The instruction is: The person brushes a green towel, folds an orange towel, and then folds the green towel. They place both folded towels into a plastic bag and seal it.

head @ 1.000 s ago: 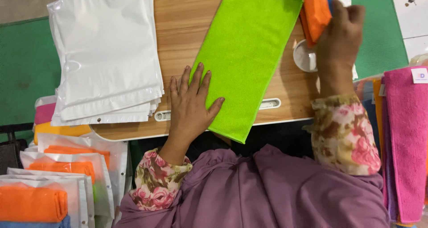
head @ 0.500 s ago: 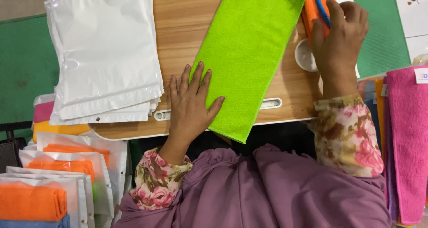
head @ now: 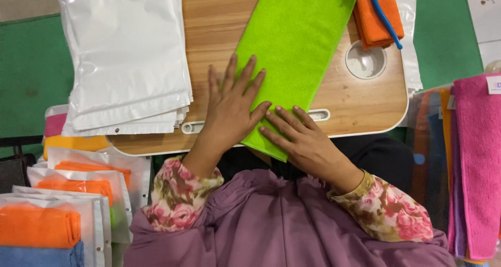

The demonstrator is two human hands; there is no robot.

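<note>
A bright green cloth (head: 297,48) lies folded lengthwise across a small wooden lap table (head: 219,16). My left hand (head: 229,102) rests flat on its near left edge, fingers spread. My right hand (head: 300,139) lies flat on the cloth's near corner, fingers pointing left, touching the left hand's thumb side. Neither hand grips anything. An orange cloth (head: 378,14) with a blue cord across it sits at the table's far right.
A stack of white plastic bags (head: 128,58) covers the table's left side. A round cup recess (head: 365,62) is at the right. Bagged orange and blue cloths (head: 42,225) lie lower left. Pink and other cloths (head: 477,162) hang at the right.
My right hand left the orange cloth at the far right and came down onto the near corner of the green cloth. The left hand stayed in place.
</note>
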